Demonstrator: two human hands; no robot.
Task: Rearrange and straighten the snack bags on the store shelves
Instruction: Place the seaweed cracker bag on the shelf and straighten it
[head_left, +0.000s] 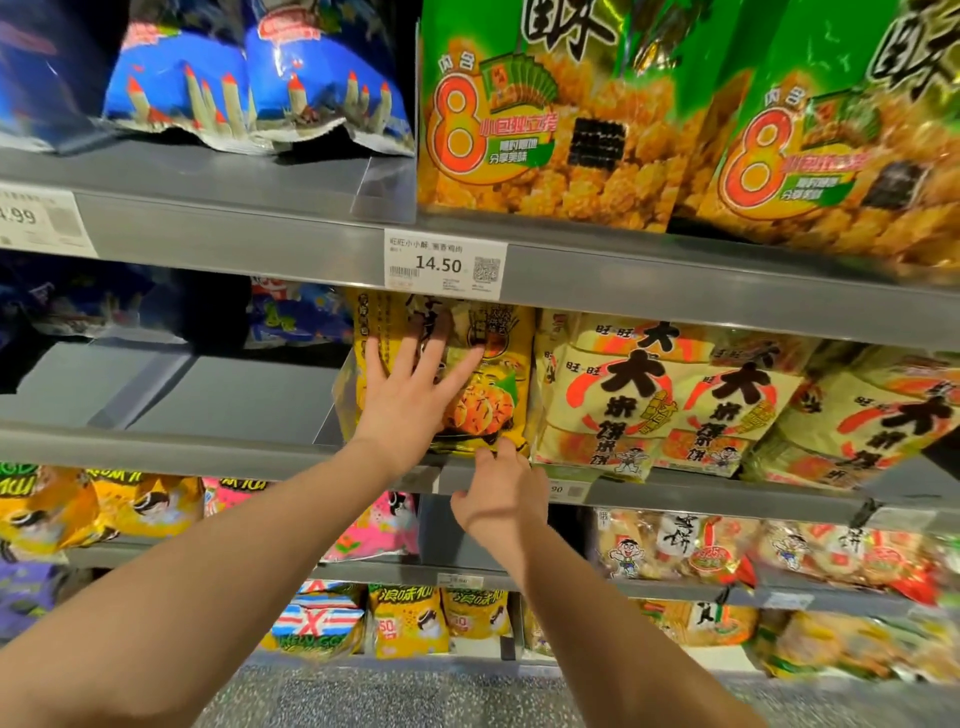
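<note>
While the yellow bag (498, 374) stands at the front of the middle shelf (208, 452), both hands are on it, so the step in hand looks like squaring up this one bag.

The left hand (410, 400) is wide: fingers spread and straight, palm flat against the bag's face, covering its left half. The right hand (501, 493) is lower, at the shelf lip, with fingers curled up to the bag's bottom right edge. Can't tell whether they pinch the edge or only touch it.

The bag is upright, maybe leaning slightly. Its top is tucked under the shelf above, just below the price tag (444, 265). Its right side touches the cream bags (649, 405). Bare shelf lies to its left, with blue bags (296, 317) further back.

Next move, as a guess: push the face back with the flat left palm while the right hand steadies or nudges the bottom edge, so the bag sits plumb and flush with the cream row. It calls for light pressure, as the bag is soft and puffy and will likely crumple or tip if shoved. The gap on the left may want filling afterwards.
</note>
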